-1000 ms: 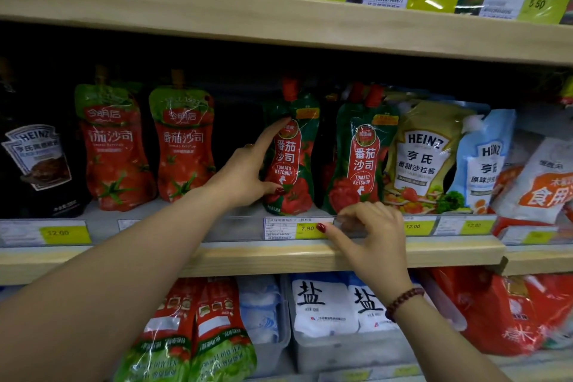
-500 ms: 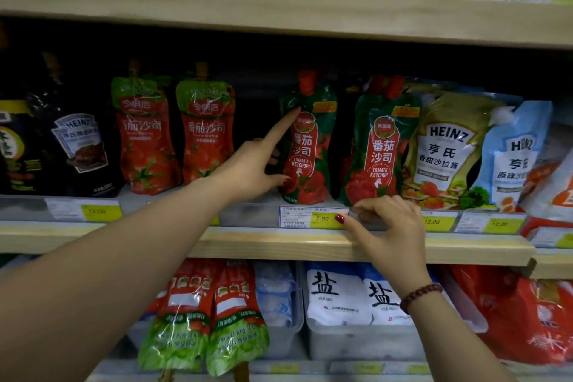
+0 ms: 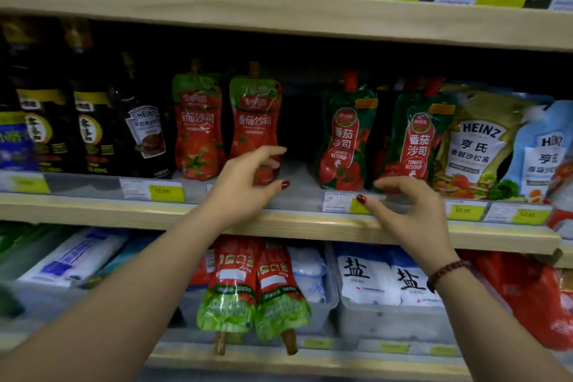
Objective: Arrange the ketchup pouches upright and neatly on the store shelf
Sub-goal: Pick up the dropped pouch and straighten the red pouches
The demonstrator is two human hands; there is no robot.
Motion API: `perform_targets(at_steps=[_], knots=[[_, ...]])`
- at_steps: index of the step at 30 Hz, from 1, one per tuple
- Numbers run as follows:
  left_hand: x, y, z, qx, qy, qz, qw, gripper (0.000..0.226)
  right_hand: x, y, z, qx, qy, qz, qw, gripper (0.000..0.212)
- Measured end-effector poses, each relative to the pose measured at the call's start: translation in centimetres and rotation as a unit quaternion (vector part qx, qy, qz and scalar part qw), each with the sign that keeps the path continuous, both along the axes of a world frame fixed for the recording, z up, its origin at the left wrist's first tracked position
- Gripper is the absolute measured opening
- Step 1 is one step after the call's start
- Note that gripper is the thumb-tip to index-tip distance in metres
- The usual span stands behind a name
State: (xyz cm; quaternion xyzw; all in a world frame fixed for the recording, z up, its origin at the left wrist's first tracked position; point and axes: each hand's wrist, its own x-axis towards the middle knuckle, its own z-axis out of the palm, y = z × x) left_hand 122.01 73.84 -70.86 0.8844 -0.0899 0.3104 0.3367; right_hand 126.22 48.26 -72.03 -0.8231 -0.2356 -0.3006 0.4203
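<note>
My left hand has left the green ketchup pouch and now hangs before a glossy red pouch, fingers loosely bent, empty. My right hand has lifted off the clear price rail, fingers slack, grasping nothing. The crinkled, spouted green pouch stands upright on the pale wooden shelf, right of a gap.

My left hand hides the bottom of a red, green-topped ketchup pouch; the far-left yellow price tag is blurred.
</note>
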Motion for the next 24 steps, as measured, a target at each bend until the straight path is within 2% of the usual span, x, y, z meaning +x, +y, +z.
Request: perform_targets(at_steps=[2, 4, 6, 9, 12, 14, 19, 24], knots=[[-0.6, -0.4, -0.4, -0.010, -0.029, 0.027, 0.999, 0.046, -1.1, 1.0, 0.1, 0.020, -0.023, 0.026, 0.999, 0.023], [-2.9, 1.9, -2.1, 0.002, -0.011, 0.056, 0.998, 0.044, -4.1, 5.0, -1.4, 0.012, -0.023, 0.040, 0.999, 0.021], [-3.0, 1.5, -3.3, 0.012, -0.021, 0.105, 0.994, 0.043, -5.2, 5.3, -2.6, 0.001, -0.014, 0.092, 0.996, 0.018], [-3.1, 1.4, -3.8, 0.046, -0.058, 0.129, 0.989, 0.039, -6.3, 5.7, -4.8, -0.056, 0.089, 0.165, 0.981, 0.020], [-3.2, 1.9, -4.6, 0.070, -0.067, 0.128, 0.987, 0.036, -7.9, 5.6, -7.5, -0.133, 0.203, 0.160, 0.957, 0.026], [-3.1, 2.2, -4.7, 0.082, -0.070, 0.123, 0.987, 0.034, -8.3, 5.6, -8.7, -0.167, 0.245, 0.141, 0.945, 0.030], [-3.3, 2.8, -4.6, 0.082, -0.081, 0.100, 0.988, 0.035, -8.6, 6.2, -10.1, -0.183, 0.233, 0.100, 0.950, 0.043], [-3.5, 3.0, -4.5, 0.084, -0.070, 0.090, 0.990, 0.039, -8.4, 5.7, -12.6, -0.341, 0.185, 0.129, 0.913, 0.060]])
